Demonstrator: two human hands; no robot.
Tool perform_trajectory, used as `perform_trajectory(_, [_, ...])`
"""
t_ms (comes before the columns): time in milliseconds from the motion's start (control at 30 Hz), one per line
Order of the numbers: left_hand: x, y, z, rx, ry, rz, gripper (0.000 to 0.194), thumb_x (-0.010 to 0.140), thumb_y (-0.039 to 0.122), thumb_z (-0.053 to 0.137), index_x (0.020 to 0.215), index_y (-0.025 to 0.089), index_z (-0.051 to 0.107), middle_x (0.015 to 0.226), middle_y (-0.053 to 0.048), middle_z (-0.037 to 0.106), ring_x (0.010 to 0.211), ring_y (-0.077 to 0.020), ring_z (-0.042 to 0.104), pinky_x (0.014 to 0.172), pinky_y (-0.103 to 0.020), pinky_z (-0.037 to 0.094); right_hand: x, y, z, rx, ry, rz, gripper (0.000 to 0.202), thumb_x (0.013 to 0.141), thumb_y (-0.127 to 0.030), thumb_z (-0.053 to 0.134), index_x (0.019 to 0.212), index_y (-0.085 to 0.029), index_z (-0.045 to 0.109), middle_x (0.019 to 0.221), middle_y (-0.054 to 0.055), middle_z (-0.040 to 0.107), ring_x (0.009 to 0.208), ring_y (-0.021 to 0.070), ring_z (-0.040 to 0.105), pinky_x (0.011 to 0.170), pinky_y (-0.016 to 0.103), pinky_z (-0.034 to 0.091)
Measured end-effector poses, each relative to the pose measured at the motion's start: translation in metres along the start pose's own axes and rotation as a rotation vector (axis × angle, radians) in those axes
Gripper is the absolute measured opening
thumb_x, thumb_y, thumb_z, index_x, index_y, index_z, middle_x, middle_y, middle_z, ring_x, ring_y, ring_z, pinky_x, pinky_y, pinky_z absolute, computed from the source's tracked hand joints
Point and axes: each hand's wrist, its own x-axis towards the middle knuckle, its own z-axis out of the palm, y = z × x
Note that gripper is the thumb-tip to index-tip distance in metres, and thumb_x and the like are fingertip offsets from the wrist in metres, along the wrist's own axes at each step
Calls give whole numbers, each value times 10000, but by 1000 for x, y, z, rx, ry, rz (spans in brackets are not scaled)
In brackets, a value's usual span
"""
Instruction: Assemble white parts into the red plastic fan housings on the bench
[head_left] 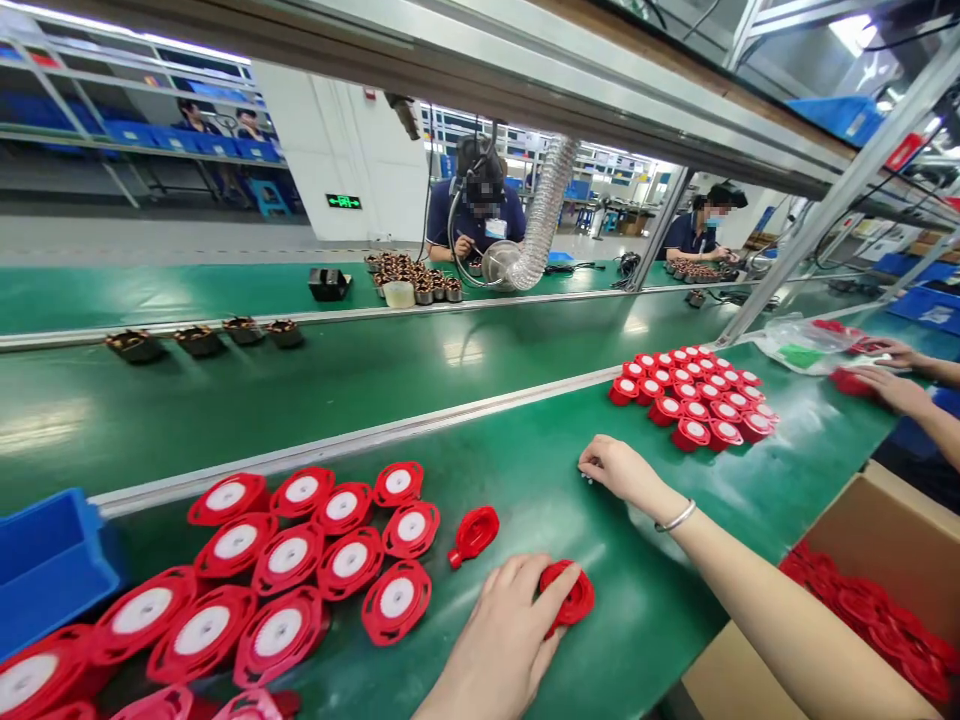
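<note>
My left hand [504, 622] is wrapped over a round red plastic housing [576, 598] that rests on the green bench, its hollow inside facing up. Further up the bench, my right hand [621, 468] has its fingertips pinched together at the surface. Small pale bits [588, 478] show beneath those fingertips, too small to name. Just left of my left hand lies a loose red piece with a short neck [475, 534]. Beyond it, several red housings with white toothed discs [350, 560] stand in rows.
A second group of red-and-white housings [694, 395] stands at the right. A blue bin [52, 565] sits at the left edge. At right, a cardboard box [885, 520] contains red parts, and a co-worker's hands [892, 385] handle red pieces. Motor windings [199, 340] line the conveyor.
</note>
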Motion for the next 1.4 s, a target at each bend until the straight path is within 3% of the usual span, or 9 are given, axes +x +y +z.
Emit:
perform_trajectory(100, [-4,1,1,-224,34,1,516,941,144,450,1412,355,468,1303,-102,537,1145,-272,563,977,-496,504,4,3,1,36,-13,-32,133,862,-157,607,766,-174,698,813,38,649,690,149,626,665,257,474])
perform_trajectory(167, [-4,1,3,-546,66,-38,443,974,212,420,1386,350,502,1309,-106,487,1058,-227,611,919,-431,544,4,4,2,61,-21,-62,129,869,-160,599,791,-171,700,821,37,649,678,142,623,655,251,479])
perform_trajectory(267, [1,-2,3,-1099,127,-153,381,926,382,563,1287,269,605,1270,-112,428,825,-160,657,694,-322,585,5,3,3,90,-32,-120,128,881,-161,584,860,-177,709,836,35,649,709,142,624,681,250,490])
perform_trajectory(367, [6,-4,-2,-1358,223,-257,427,820,459,707,1148,188,680,1203,-96,449,793,-158,658,656,-304,572,7,1,4,100,-31,-155,144,895,-192,578,908,-187,722,865,47,661,803,162,631,752,273,498])
perform_trajectory(467, [8,-4,-7,-1435,243,-322,415,802,436,742,1109,171,656,1095,-76,542,841,-181,655,658,-295,558,9,2,6,101,-18,-150,164,905,-236,569,897,-187,725,870,56,662,808,169,627,764,291,503])
perform_trajectory(667, [4,-6,-6,-1507,189,-374,733,678,360,857,1279,207,465,1034,-34,609,788,-154,649,738,-321,523,10,7,10,113,24,-138,181,872,-302,573,781,-199,691,800,50,631,744,182,603,732,315,503])
perform_trajectory(867, [3,-13,0,-1469,203,-319,605,655,298,869,1135,209,511,1029,-4,602,923,-147,598,863,-294,442,8,12,11,132,22,-148,243,899,-370,551,806,-209,709,811,60,640,742,192,607,712,321,497])
perform_trajectory(1033, [5,-14,1,-1376,241,-360,583,683,322,836,1149,193,510,1045,-33,585,1005,-195,580,943,-363,434,6,13,11,121,19,-130,247,905,-393,559,854,-222,730,819,56,648,712,181,595,679,306,503])
perform_trajectory(1400, [6,-9,-3,-1491,192,-389,510,702,308,828,1072,188,497,916,6,624,840,-186,692,815,-352,523,3,9,5,78,40,-129,257,913,-378,541,815,-217,715,795,44,634,672,171,577,642,301,490])
